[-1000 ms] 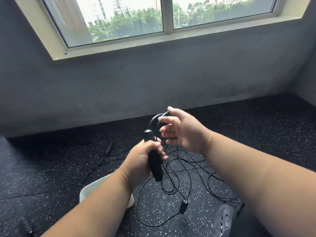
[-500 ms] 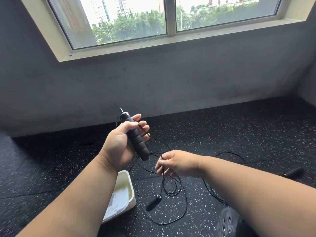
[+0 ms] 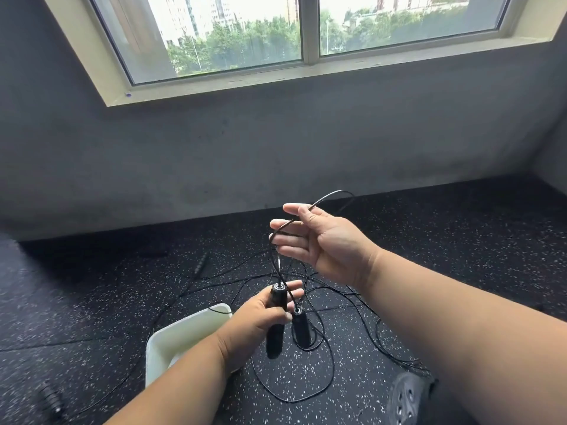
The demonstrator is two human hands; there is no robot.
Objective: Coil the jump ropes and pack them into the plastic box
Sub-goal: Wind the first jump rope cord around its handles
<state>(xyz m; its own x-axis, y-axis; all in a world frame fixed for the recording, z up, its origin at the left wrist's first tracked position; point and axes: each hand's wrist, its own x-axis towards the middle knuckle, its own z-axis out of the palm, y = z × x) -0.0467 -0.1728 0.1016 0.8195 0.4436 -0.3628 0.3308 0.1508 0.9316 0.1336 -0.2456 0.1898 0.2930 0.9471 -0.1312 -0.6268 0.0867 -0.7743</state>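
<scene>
**Both handles gathered, first loop going up**

Since half a second before, the second handle (image 3: 301,328) had come up off the floor and sat beside the first handle (image 3: 276,320). The left hand (image 3: 260,323) gripped the first one, fingers (image 3: 293,288) curled round its top; the second hung touching it on the right, though whether the fingers truly clamped it I could not tell. The right hand (image 3: 322,240), which had been low and pinching the cord, had risen above the left. Its fingers (image 3: 283,240) were spread and nearly straight, with the cord (image 3: 331,194) draped across them in an arch, not pinched.

Judgement: with both ends together, the rope was doubled and coiling was only starting. Most of the cord lay loose on the floor (image 3: 460,271) in tangled loops below the hands.

The plastic box (image 3: 159,348) stood on the floor just left of the left forearm, and looked empty where visible. Nothing packed yet.

Count:
- Handles in hand: two.
- Other handles on the floor: two seen, one far (image 3: 201,263), one near the lower left corner (image 3: 52,400); likely more than one rope, but the cords overlapped too much to separate.
- Boxes: one.
- Shoe (image 3: 408,397), lower right: one.
</scene>
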